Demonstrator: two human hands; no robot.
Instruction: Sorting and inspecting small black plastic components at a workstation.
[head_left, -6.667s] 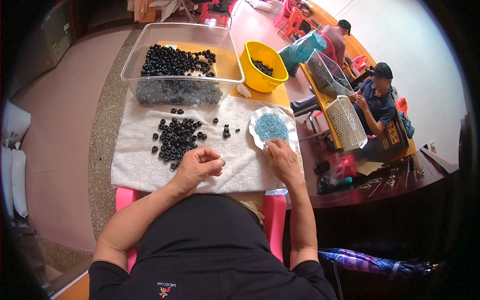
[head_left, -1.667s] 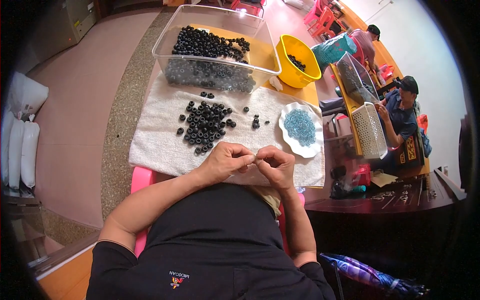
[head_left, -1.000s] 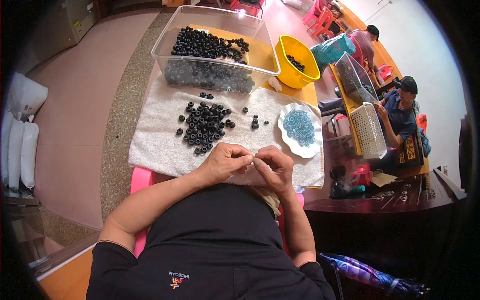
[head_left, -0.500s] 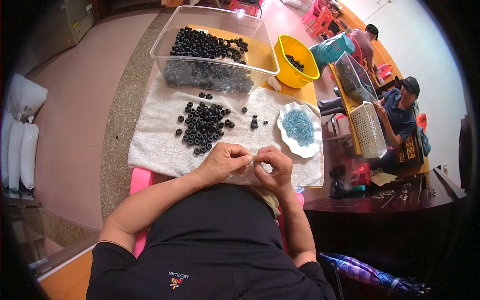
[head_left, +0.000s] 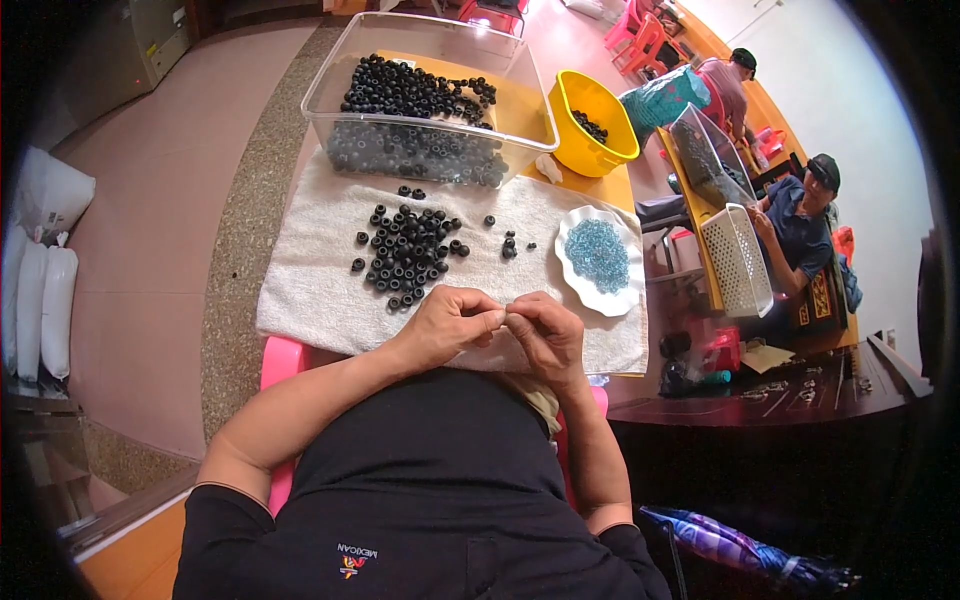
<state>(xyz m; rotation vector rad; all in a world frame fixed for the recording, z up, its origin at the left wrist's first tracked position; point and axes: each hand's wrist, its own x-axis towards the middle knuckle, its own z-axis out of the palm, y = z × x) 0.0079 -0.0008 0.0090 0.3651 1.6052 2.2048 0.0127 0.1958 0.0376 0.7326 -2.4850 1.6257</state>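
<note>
My left hand [head_left: 452,322] and my right hand [head_left: 547,338] meet fingertip to fingertip above the near edge of a white towel [head_left: 320,290]. Both are pinched closed; whatever lies between the fingertips is too small to make out. Just beyond my left hand is a loose pile of black beads [head_left: 408,250] with wide holes. A few smaller black beads [head_left: 509,245] lie apart from it, farther off in the middle. To the right of them, a white scalloped dish [head_left: 627,296] holds many tiny clear-blue beads [head_left: 597,255].
A clear plastic bin [head_left: 430,130] of black beads stands at the far side, beside a yellow tub [head_left: 560,100] with more beads. At right, two people sit near a white perforated basket [head_left: 735,260]. A folded umbrella [head_left: 740,545] lies at lower right; white sacks [head_left: 58,312] stand left.
My right hand's fingers have shifted slightly, with the thumb now up against the fingertips. My left hand and the beads stay where they were.
</note>
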